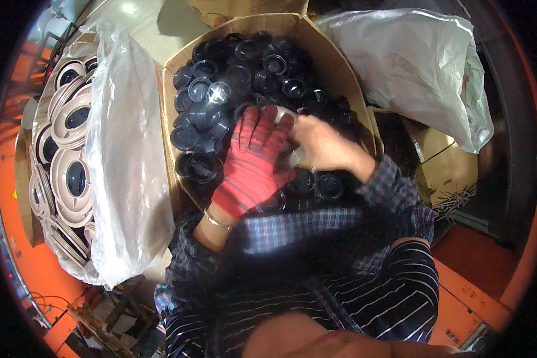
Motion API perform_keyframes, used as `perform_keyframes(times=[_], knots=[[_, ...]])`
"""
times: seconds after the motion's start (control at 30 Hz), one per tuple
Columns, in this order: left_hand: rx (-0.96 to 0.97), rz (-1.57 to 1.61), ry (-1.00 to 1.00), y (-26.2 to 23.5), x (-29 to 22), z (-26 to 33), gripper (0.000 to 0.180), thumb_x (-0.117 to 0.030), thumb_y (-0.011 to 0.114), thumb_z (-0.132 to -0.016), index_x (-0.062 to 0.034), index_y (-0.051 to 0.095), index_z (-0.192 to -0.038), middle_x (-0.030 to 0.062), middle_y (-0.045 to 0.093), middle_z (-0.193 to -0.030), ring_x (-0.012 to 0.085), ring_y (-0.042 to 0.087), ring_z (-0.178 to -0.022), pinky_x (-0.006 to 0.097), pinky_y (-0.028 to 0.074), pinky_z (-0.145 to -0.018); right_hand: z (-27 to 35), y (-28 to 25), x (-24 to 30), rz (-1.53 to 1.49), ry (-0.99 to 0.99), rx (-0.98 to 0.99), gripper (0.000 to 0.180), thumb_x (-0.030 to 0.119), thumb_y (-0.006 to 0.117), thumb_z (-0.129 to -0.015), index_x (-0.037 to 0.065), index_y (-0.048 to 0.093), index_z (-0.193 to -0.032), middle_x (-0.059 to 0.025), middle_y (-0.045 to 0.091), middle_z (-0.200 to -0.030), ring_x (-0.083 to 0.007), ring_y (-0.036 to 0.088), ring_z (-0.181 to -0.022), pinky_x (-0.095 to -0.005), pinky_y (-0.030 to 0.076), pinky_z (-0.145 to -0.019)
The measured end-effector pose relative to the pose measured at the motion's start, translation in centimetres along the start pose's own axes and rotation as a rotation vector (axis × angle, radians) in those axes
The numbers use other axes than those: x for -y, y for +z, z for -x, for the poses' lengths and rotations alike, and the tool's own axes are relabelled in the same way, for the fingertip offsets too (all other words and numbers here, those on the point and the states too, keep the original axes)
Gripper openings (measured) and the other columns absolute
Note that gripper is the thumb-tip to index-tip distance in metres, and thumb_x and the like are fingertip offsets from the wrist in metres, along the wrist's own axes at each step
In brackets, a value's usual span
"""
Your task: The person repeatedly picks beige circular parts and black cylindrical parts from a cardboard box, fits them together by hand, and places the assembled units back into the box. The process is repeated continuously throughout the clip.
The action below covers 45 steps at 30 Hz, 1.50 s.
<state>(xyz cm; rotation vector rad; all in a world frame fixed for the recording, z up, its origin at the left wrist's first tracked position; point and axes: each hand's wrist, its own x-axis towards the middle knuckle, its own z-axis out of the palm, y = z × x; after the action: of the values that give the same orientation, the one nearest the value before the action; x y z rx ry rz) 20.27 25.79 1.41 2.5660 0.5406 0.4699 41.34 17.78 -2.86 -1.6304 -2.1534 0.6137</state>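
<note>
Fingers (244, 134) of the left hand, red-gloved (253, 170), reach forward side by side, slightly bent, over the work; from where I watch, I cannot tell whether they press or merely rest. Bare and blurred by motion, the right hand (325, 143) meets them from the other side, its fingers curled inward, their tips too smeared for me to say whether they are closed on anything.

Between the two hands, near the fingertips, I make out a pale, shiny piece (285, 112), mostly covered, its shape unclear. Around and beneath lie dark, glossy, round-rimmed pieces (185, 138), heaped loosely inside a cardboard carton (334, 56).

I judge the dark ones to be thin moulded plastic: light, fairly stiff, springy at the wall, and slick enough to slide off one another. I would take one by its rim, thumb against fingers, and squeeze gently, since a hard pinch might dent or crack it. Knitted glove cloth should grip that gloss better than bare skin.

Beyond the carton's left side, a clear plastic bag (128, 161) holds beige rings (71, 206) with dark centres; past its right side sits a greyish plastic bag (423, 71).
</note>
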Motion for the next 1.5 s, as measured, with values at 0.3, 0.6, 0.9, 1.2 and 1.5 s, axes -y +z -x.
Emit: perform_keyframes(times=[0.3, 0.6, 0.9, 1.2, 1.5], knots=[[0.362, -0.294, 0.009, 1.2, -0.4, 2.0, 0.090, -0.050, 0.071, -0.074, 0.0009, 0.052, -0.145, 0.0211, 0.057, -0.141, 0.0414, 0.044, -0.138, 0.060, 0.014, -0.125, 2.1, -2.8, 1.0, -0.560, -0.059, 0.167, 0.029, 0.028, 0.079, -0.087, 0.001, 0.075, -0.098, -0.0158, 0.074, -0.099, -0.0245, 0.071, -0.092, -0.0379, 0.055, -0.085], [0.165, -0.198, 0.031, 2.5, 0.1, 2.3, 0.072, -0.030, 0.068, -0.072, -0.0005, 0.061, -0.137, 0.0215, 0.069, -0.109, 0.0388, 0.063, -0.111, 0.056, 0.031, -0.119, -7.3, 6.0, -17.6, 0.157, 0.588, 0.429, 0.030, 0.021, 0.062, -0.089, 0.002, 0.076, -0.107, -0.0200, 0.076, -0.102, -0.0342, 0.072, -0.095, -0.0444, 0.055, -0.086], [0.041, -0.078, 0.049, 1.5, 0.0, 2.9, 0.060, -0.027, 0.066, -0.074, -0.0033, 0.067, -0.129, 0.0217, 0.070, -0.108, 0.0382, 0.065, -0.107, 0.053, 0.040, -0.112, -6.7, 8.1, -21.8, 0.012, 0.727, 0.338, 0.034, 0.025, 0.066, -0.089, 0.004, 0.073, -0.115, -0.0231, 0.073, -0.112, -0.0406, 0.069, -0.104, -0.0455, 0.055, -0.087], [0.185, -0.010, 0.061, 1.9, -0.7, 3.3, 0.065, -0.032, 0.066, -0.080, -0.0060, 0.060, -0.139, 0.0189, 0.067, -0.123, 0.0397, 0.059, -0.120, 0.057, 0.032, -0.116, -7.4, 9.3, -18.8, 0.664, 0.370, 0.598, 0.017, 0.014, 0.062, -0.090, 0.011, 0.076, -0.098, -0.0157, 0.075, -0.106, -0.0324, 0.071, -0.103, -0.0478, 0.054, -0.092], [0.118, -0.040, 0.029, 1.6, -1.5, 3.2, 0.064, -0.028, 0.066, -0.076, -0.0072, 0.063, -0.137, 0.0221, 0.068, -0.120, 0.0401, 0.062, -0.116, 0.053, 0.041, -0.111, -6.9, 10.0, -21.9, 0.456, 0.197, 0.556, 0.033, 0.016, 0.054, -0.098, 0.006, 0.065, -0.128, -0.0156, 0.062, -0.137, -0.0356, 0.062, -0.120, -0.0444, 0.050, -0.104]])
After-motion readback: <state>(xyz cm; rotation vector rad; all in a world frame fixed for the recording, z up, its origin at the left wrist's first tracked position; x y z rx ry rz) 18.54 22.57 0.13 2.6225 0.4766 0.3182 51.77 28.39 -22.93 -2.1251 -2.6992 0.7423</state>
